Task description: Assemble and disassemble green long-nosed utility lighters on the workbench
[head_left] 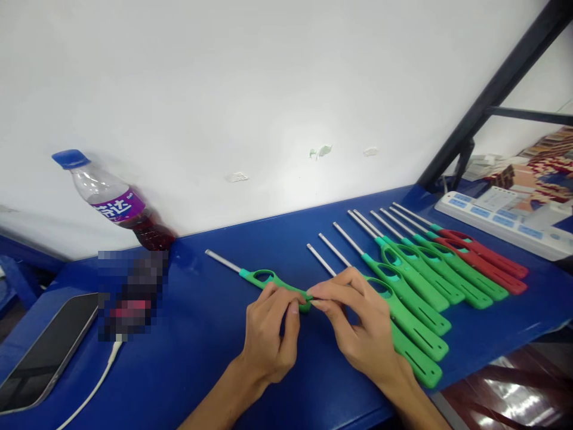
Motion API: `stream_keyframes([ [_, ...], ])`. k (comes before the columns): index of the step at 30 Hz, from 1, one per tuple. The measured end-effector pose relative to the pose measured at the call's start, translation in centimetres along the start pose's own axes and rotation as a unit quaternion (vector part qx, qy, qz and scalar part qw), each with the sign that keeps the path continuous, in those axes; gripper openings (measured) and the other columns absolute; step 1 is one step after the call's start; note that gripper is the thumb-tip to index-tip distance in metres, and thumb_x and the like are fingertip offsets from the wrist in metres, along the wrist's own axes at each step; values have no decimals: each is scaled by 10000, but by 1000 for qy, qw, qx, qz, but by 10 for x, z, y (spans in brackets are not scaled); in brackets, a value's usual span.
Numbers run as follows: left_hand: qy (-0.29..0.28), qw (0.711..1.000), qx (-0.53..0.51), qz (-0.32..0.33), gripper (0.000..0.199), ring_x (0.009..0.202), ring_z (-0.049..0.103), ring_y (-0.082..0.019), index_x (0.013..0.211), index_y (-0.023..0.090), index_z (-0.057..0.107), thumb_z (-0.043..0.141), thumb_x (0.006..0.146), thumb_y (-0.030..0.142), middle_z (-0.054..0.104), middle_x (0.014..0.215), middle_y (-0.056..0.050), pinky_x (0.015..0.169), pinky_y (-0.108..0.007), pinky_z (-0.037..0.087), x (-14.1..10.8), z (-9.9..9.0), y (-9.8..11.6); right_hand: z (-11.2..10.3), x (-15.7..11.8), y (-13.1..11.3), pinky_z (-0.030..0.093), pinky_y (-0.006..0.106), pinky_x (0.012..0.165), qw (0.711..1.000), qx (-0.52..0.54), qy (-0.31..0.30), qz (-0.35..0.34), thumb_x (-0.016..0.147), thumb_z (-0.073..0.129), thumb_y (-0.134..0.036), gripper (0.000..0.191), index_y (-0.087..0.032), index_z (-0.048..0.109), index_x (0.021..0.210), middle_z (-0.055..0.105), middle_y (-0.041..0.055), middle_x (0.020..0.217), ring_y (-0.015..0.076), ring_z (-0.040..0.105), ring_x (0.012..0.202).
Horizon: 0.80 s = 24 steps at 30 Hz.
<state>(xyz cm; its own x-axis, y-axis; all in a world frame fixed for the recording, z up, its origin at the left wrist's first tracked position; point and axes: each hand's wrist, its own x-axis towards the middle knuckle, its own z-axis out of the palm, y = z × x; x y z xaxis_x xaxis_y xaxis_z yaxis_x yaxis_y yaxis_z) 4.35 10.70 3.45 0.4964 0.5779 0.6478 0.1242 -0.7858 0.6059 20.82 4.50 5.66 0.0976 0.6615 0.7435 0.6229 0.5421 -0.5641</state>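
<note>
A green utility lighter (283, 285) with a metal tube and a turquoise collar lies on the blue table, its tube pointing to the back left. My left hand (271, 331) is closed in a pinch over its handle end and hides part of it. From the right, my right hand (358, 319) pinches thumb to forefinger at the same spot. Between the fingertips is something small and thin, too small to name. Beside my right hand lies a row of several green lighters (414, 280), partly covered by that hand, with red lighters (486, 257) at the far end.
A drink bottle (119, 203) with a blue cap leans against the white wall (268, 107). On the left are a phone (49, 349), a blurred-out object (134, 298) and a white cable (96, 385). A white power strip (501, 221) stands at the right, near a dark metal frame (492, 89).
</note>
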Motion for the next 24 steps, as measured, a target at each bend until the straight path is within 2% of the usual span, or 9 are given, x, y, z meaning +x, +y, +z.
stream_keyframes([
  [5, -5, 1000, 4, -5, 194, 729, 516, -164, 953, 186, 601, 446, 1007, 83, 652, 811, -23, 663, -313, 409, -1, 1, -1, 0, -1, -2, 460, 239, 537, 999, -25, 15, 28, 918, 747, -151, 174, -241, 673, 1047, 601, -34, 768, 84, 493, 586],
  [12, -1, 1000, 11, -20, 193, 737, 515, -171, 945, 193, 605, 447, 1015, 108, 666, 828, -24, 663, -326, 406, 0, 1, -1, 0, 0, -4, 461, 231, 523, 999, -32, -8, 29, 928, 749, -198, 91, -224, 669, 962, 646, -41, 732, 78, 541, 547],
  [15, 1, 998, 21, -52, 203, 772, 515, -188, 959, 197, 625, 447, 1028, 130, 658, 830, -28, 690, -341, 408, 0, 1, 1, -1, -2, -3, 484, 237, 542, 999, -32, 10, 20, 946, 719, -198, 89, -228, 663, 1008, 689, -24, 790, 91, 586, 589],
  [18, 4, 995, 24, -97, 190, 805, 519, -202, 987, 210, 641, 465, 1040, 165, 645, 844, -29, 706, -346, 408, 0, 1, 0, -3, -5, -1, 513, 252, 585, 998, -33, 55, 6, 954, 670, -144, 168, -235, 642, 1093, 718, 2, 880, 110, 619, 667],
  [21, 36, 989, 8, -143, 201, 818, 545, -189, 1226, 233, 581, 459, 1067, 230, 627, 959, -31, 736, -336, 445, -1, 3, -4, -4, -7, 1, 534, 243, 637, 995, -41, 93, -2, 931, 663, -66, 251, -239, 636, 1110, 695, 6, 906, 116, 633, 764],
  [23, 64, 984, -18, -168, 316, 804, 563, -167, 1406, 246, 450, 417, 1094, 288, 609, 1050, -41, 748, -323, 480, -1, 3, -7, -3, -5, 3, 569, 232, 709, 996, -49, 69, 0, 934, 646, -35, 284, -246, 658, 1123, 696, 12, 963, 113, 669, 851],
  [24, 70, 981, -35, -176, 354, 786, 570, -156, 1454, 251, 399, 388, 1107, 319, 608, 1066, -43, 743, -314, 496, -1, 3, -8, -2, -4, 3, 587, 230, 752, 998, -54, 38, 4, 945, 634, -36, 304, -255, 674, 1152, 706, 18, 1024, 114, 692, 900],
])
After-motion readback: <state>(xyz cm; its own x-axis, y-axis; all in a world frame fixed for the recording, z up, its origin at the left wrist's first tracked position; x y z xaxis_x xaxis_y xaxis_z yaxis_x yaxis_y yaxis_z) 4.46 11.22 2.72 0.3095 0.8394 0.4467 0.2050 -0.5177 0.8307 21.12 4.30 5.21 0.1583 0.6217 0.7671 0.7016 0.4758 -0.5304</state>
